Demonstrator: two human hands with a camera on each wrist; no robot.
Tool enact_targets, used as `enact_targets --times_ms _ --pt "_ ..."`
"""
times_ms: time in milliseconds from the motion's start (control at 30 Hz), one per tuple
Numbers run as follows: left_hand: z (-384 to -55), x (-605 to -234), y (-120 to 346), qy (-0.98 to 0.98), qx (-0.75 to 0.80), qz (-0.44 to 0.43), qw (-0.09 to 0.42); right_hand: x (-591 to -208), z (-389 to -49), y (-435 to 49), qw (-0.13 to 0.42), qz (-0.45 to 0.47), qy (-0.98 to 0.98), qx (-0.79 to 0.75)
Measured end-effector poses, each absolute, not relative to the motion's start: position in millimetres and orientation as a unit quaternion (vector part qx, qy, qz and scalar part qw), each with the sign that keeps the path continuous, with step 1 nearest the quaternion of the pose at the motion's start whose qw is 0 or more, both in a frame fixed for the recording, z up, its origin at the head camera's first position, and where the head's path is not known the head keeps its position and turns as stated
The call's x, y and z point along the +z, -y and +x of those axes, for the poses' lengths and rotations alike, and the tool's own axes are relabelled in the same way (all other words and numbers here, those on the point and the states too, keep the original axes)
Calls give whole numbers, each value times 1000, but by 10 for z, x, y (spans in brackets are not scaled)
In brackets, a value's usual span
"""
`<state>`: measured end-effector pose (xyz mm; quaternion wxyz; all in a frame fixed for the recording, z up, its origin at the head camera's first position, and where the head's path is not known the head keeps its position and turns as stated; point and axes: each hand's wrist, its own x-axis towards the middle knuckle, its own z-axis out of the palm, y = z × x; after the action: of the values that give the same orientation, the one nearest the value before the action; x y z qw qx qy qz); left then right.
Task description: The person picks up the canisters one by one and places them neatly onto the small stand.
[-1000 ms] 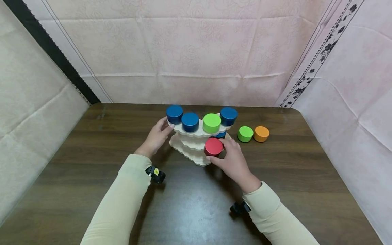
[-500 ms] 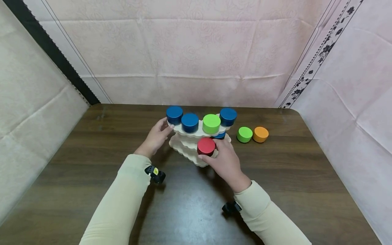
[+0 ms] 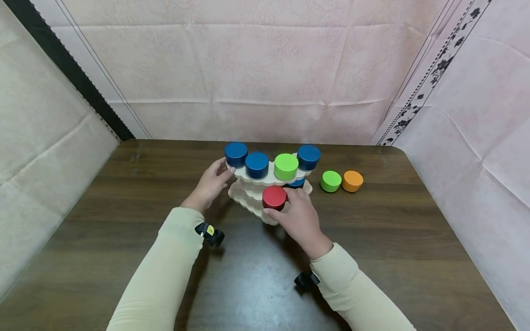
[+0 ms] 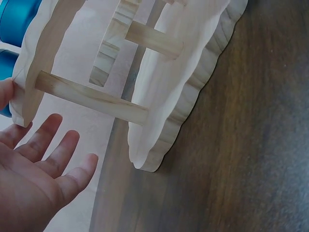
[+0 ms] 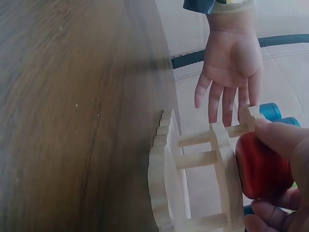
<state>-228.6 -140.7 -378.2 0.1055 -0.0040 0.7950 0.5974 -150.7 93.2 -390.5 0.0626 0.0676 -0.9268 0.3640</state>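
A pale wooden three-tier stand point(image 3: 242, 196) with scalloped edges and round dowels point(image 4: 91, 96) stands on the table. My left hand point(image 3: 208, 186) pinches the left end of its top tier between thumb and fingers, the other fingers spread below. My right hand point(image 3: 301, 220) grips a shiny red round tin point(image 3: 274, 196) by its sides. In the right wrist view the red tin point(image 5: 263, 166) is right at the middle tier's upper face. On the top tier sit blue tins point(image 3: 256, 165) and a bright green tin point(image 3: 286, 166). Another blue tin point(image 3: 297, 183), partly hidden, shows lower down on the right.
To the right of the stand, a green tin point(image 3: 331, 181) and an orange tin point(image 3: 352, 181) stand side by side on the brown wooden table point(image 3: 397, 230). Light patterned cloth point(image 3: 265, 82) hangs behind the table's back edge and along both sides.
My right hand has carried the red tin a short way left along the front of the stand, slowing lately. The left hand keeps its hold on the top tier.
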Motion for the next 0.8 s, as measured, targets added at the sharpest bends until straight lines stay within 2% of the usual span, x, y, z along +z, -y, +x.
enact_targets --times_ms 533,800 --pt "-2265 -3760 1399 -797 596 -1 101 -3860 -1542 -866 48 60 939 334" --pt "-2259 -3748 1384 -793 601 -2 103 -3893 -1546 -830 68 62 930 356"
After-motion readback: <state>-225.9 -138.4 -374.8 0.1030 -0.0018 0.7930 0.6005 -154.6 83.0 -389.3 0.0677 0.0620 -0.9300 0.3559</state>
